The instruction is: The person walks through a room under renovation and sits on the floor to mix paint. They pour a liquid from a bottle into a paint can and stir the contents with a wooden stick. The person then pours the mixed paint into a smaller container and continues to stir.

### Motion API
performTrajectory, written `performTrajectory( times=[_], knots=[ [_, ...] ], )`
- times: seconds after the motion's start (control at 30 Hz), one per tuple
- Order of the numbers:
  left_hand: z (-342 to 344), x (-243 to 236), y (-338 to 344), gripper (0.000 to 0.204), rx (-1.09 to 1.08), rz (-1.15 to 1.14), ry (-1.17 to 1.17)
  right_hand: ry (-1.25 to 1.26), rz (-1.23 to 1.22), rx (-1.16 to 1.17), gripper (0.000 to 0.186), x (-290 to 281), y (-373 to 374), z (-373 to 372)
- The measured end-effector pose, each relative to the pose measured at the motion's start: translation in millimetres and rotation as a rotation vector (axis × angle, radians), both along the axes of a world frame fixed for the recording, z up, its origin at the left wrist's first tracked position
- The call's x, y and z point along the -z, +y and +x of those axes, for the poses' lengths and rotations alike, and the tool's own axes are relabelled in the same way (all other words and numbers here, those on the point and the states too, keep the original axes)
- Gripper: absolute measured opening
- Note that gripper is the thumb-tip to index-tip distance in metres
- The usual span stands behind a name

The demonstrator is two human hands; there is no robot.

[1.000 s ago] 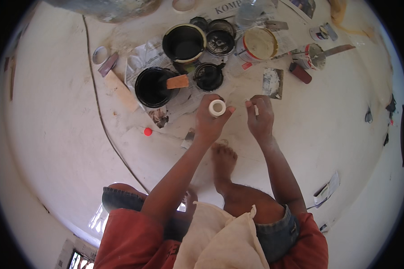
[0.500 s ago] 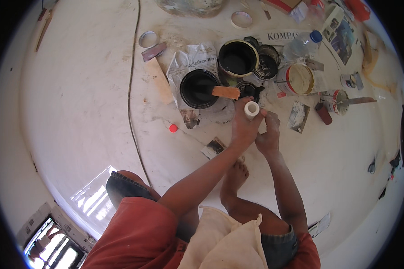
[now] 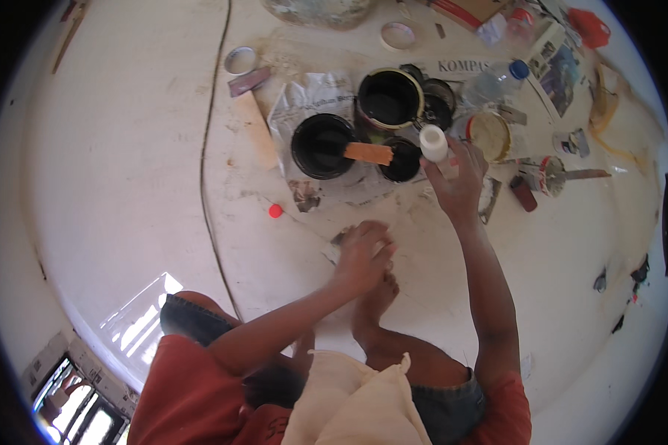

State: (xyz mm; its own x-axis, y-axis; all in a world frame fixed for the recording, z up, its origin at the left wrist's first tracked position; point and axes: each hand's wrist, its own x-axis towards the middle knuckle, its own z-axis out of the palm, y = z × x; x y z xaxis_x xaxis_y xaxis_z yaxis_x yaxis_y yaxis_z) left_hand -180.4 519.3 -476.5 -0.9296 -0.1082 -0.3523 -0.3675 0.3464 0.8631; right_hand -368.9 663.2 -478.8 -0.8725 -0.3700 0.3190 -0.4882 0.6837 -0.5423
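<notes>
In my right hand (image 3: 462, 182) is a small white plastic bottle (image 3: 433, 144), upright with its uncapped mouth up. It is beside the dark paint cans, the fingers closed round its right side. My left hand (image 3: 365, 256) hovers low by my foot, above a small picture scrap (image 3: 338, 239); its fingers are blurred, and I cannot tell whether they hold anything. A black-filled can (image 3: 323, 147) has a wooden stirring stick (image 3: 369, 153) across its right rim. Behind it is a second can of dark paint (image 3: 390, 99). A red cap (image 3: 275, 211) lies on the floor.
Newspaper (image 3: 312, 96) lies under the cans. On the right are a clear bottle with a blue cap (image 3: 490, 81), a tub of pale paste (image 3: 490, 136) and a smaller can (image 3: 551, 176) with a blade. Tape rolls (image 3: 240, 61) and a long cord (image 3: 205, 148) are on the left.
Both hands were together at the white bottle. My right hand has carried it a little to the right and away from me; my left hand has let go and dropped back toward my foot.
</notes>
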Motion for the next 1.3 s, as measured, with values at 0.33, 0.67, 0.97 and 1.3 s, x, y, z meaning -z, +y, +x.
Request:
performTrajectory(
  times=[0.33, 0.67, 0.97, 1.3],
  knots=[
    [94, -48, -72, 0.017, 0.410, 0.038, -0.359, 0.262, 0.358, -0.077, 0.044, -23, -4, -51],
    [96, -19, -71, 0.030, 0.456, -0.068, -0.388, 0.300, 0.547, -0.075, 0.045, -31, -19, -61],
    [100, -18, -76, 0.031, 0.452, -0.063, -0.388, 0.292, 0.594, -0.046, 0.046, -30, -20, -64],
    [102, -14, -77, 0.030, 0.433, -0.051, -0.352, 0.299, 0.549, -0.032, 0.045, -29, -22, -60]
  ],
)
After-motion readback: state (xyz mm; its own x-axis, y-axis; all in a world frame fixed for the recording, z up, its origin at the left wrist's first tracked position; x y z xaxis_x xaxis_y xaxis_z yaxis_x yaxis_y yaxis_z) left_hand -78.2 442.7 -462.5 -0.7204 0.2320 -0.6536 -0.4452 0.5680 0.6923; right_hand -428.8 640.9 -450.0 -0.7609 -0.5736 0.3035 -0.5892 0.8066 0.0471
